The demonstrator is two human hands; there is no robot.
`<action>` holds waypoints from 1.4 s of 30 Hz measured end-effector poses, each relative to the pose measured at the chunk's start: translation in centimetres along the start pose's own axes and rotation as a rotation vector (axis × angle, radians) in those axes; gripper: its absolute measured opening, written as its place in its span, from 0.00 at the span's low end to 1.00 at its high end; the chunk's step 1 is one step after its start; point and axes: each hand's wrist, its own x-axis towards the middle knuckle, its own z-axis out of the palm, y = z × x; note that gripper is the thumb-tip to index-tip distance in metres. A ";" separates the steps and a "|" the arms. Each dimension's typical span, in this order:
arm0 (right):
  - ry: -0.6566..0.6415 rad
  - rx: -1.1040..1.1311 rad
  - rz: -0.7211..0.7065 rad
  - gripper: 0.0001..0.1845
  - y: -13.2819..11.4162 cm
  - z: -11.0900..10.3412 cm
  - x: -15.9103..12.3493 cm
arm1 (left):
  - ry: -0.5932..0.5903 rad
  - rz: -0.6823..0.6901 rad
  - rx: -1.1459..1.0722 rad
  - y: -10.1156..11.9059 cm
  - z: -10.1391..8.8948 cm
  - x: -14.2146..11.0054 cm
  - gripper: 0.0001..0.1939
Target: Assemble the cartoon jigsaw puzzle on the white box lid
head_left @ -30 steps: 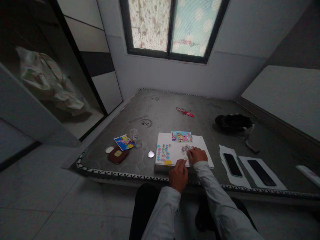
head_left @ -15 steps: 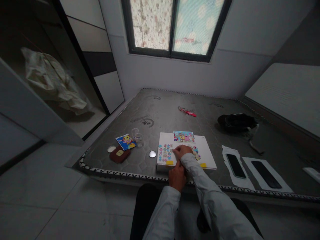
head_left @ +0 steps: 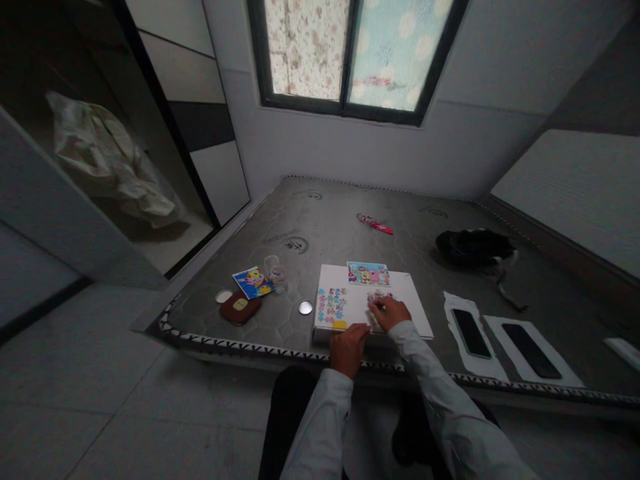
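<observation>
Blue and pink jigsaw pieces [head_left: 332, 305] lie on a white board [head_left: 395, 287]; the grey mattress [head_left: 320, 227] has honeycomb quilting and a black-and-white zigzag border [head_left: 250, 347].

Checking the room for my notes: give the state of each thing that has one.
Left hand, at near edge of white board.
Right hand, fingers on puzzle pieces.
Puzzle pieces, loose on white board.
Picture card, flat at board's far edge.
Phone, screen dark, on paper.
Window, shut.

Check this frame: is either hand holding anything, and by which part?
The right hand is at the jigsaw pieces on the white board, but any grip is too small to tell. The left hand shows nothing held.
</observation>
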 end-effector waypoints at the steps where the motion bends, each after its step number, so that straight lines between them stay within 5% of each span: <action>1: 0.009 -0.004 -0.010 0.14 0.4 0.1 -0.5 | 0.013 -0.003 -0.005 -0.1 0.1 0.0 0.12; 8: 0.055 -0.035 -0.156 0.13 1.1 2.1 -4.2 | 0.220 -0.177 0.084 0.5 0.8 0.6 0.13; 16: 0.067 -0.084 -0.285 0.17 0.0 3.3 -6.0 | 0.365 -0.201 0.073 0.6 -0.2 0.9 0.11; 23: -0.017 -0.136 -0.308 0.24 -1.0 3.1 -5.9 | 0.370 -0.250 0.309 1.6 -2.6 1.2 0.16; 42: -0.034 -0.153 -0.226 0.21 -2.7 2.6 -4.4 | 0.374 -0.212 0.358 0.3 -2.1 1.7 0.20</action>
